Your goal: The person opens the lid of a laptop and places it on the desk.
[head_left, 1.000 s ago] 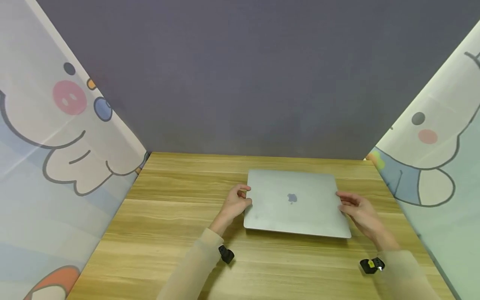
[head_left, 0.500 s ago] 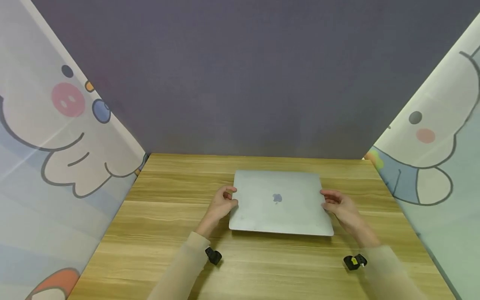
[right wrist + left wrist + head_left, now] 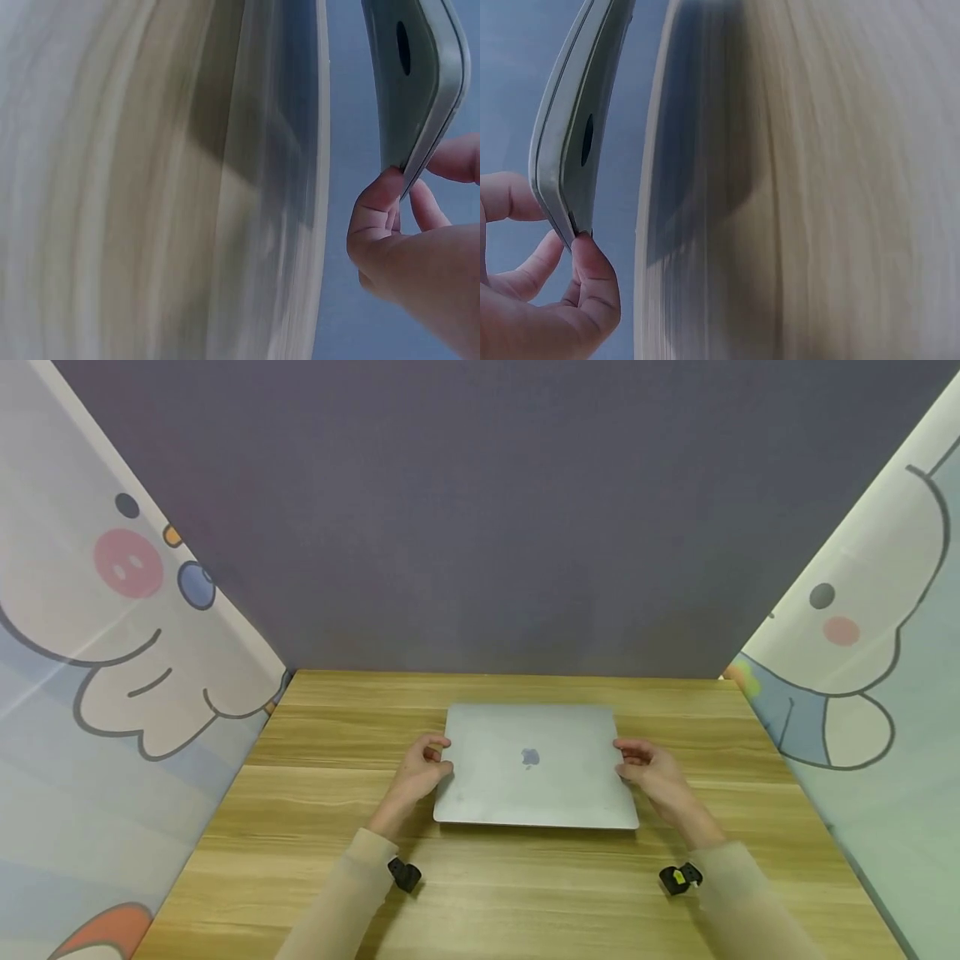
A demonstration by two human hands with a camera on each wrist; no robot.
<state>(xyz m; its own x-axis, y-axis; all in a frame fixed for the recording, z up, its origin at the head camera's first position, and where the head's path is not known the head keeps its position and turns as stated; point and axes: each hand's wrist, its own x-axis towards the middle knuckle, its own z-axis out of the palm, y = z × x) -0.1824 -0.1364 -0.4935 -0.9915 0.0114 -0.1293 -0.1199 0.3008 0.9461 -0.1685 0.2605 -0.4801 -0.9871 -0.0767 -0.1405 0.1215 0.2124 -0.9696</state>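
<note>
Laptop, from the head view: the closed laptop [image 3: 534,793] is in front of the person, lid upward with the logo showing, held over the wooden table [image 3: 315,843] toward its far side, before the dark panel [image 3: 495,510].
Left hand, same view: the left hand [image 3: 422,770] grips the laptop's left side, thumb and forefinger set apart along the edge.
Right hand, same view: the right hand [image 3: 654,770] mirrors it on the right side, fingers bent in the same way.
Why opposite sides: I take it the paired grip shares the weight and keeps so wide, flat a thing from tipping; leaving the lid free of palms also seems deliberate care.
Underside, from the left wrist view: a dark foot [image 3: 587,141] shows on the base, and backdrop is visible between laptop and table, so it is up off the wood.
Left fingers, same view: curled only partway, one pressing the base near the corner, another meeting the rim from the other face; a pinch, not a fist.
Right fingers, from the right wrist view: a matching pinch, one fingertip under the base; here too the laptop stands apart from the table. Whether it is quite level, I can't tell.
</note>
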